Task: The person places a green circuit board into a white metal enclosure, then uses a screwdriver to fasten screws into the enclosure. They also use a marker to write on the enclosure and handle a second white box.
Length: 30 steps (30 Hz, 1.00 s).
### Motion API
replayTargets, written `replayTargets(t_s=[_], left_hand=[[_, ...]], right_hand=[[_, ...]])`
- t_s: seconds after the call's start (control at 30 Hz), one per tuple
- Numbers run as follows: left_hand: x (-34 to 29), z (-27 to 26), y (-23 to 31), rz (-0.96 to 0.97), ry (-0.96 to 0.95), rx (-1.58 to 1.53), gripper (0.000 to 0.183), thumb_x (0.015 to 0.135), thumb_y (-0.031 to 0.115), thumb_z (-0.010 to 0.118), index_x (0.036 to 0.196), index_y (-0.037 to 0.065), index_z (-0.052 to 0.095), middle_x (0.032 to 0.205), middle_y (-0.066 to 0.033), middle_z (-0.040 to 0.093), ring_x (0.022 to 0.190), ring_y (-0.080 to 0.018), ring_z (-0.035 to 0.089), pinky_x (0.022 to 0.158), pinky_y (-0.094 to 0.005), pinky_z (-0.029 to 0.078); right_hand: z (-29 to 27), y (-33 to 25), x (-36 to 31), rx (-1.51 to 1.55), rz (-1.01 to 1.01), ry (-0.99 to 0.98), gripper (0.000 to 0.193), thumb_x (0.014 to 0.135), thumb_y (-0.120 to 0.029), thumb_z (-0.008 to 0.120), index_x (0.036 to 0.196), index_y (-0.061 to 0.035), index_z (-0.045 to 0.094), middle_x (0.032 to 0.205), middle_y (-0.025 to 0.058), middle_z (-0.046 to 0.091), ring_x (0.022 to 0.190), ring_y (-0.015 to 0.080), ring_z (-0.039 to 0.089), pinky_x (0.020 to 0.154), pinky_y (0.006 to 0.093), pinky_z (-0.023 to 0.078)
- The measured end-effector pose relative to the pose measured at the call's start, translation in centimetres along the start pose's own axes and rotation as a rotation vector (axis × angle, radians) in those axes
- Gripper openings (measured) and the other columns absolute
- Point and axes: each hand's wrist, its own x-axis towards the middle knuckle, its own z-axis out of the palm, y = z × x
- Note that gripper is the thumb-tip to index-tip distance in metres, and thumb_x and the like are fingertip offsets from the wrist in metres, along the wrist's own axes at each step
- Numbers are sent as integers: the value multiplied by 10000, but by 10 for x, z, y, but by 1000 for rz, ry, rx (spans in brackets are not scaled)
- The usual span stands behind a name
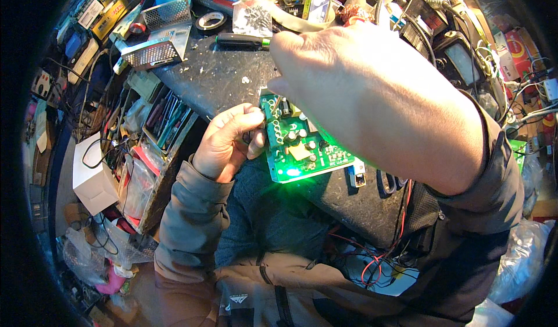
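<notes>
Dark, scuffed bench, small debris scattered on it. Left hand: thumb and curled fingers closed in a pinch on the left edge of a green circuit board, tilted between the two hands. Right hand: crosses above the board's upper right, fingers curled; tips hidden, cannot tell what they grip. Beyond the pinch, a black-handled tool runs up to the right hand, contact unclear; farther out, black tape roll, perforated metal frame. Progress, judged: board populated, uncased, work seemingly mid-way; remainder unreadable, part being covered.
</notes>
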Motion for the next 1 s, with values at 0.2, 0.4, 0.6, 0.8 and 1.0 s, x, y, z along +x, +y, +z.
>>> replayTargets(t_s=[0.2, 0.4, 0.6, 0.8, 1.0], left_hand=[[-2, -1, -1, -5, 47, 3, 122, 949, 197, 619, 971, 77, 623, 744, -12, 647, 604, -77, 576, 535, -195, 405], [1, 0, -3, 19, 76, -40, 136, 949, 206, 619, 971, 72, 621, 743, -13, 640, 599, -79, 567, 523, -197, 400], [1, 1, -1, 46, 54, 29, 139, 950, 205, 610, 955, 67, 619, 729, -19, 633, 597, -81, 562, 518, -204, 402], [2, 1, -2, 36, 16, 10, 143, 950, 195, 604, 923, 55, 618, 720, -33, 629, 582, -97, 553, 517, -217, 408], [3, 0, 0, 1, 2, -7, 138, 948, 189, 605, 921, 54, 618, 713, -40, 630, 580, -108, 562, 519, -230, 416]], right_hand=[[-3, 9, 1, 64, -81, -67, 165, 874, -86, 586, 999, 2, 525, 770, 185, 610, 782, 394, 641, 658, 466, 509], [6, 13, 6, 80, -214, -23, 225, 822, -32, 570, 1032, 11, 504, 774, 158, 588, 773, 388, 636, 657, 437, 511], [-8, -4, 10, 15, 79, -308, 238, 885, -99, 542, 1103, -13, 499, 890, 165, 595, 840, 369, 638, 682, 413, 517], [3, 0, 11, 64, -103, -104, 262, 863, -75, 559, 1118, -31, 516, 1006, 150, 565, 944, 340, 612, 728, 413, 522], [9, 0, 6, 41, -47, -122, 246, 840, -76, 574, 1069, -16, 508, 969, 159, 538, 904, 337, 601, 722, 417, 517]])
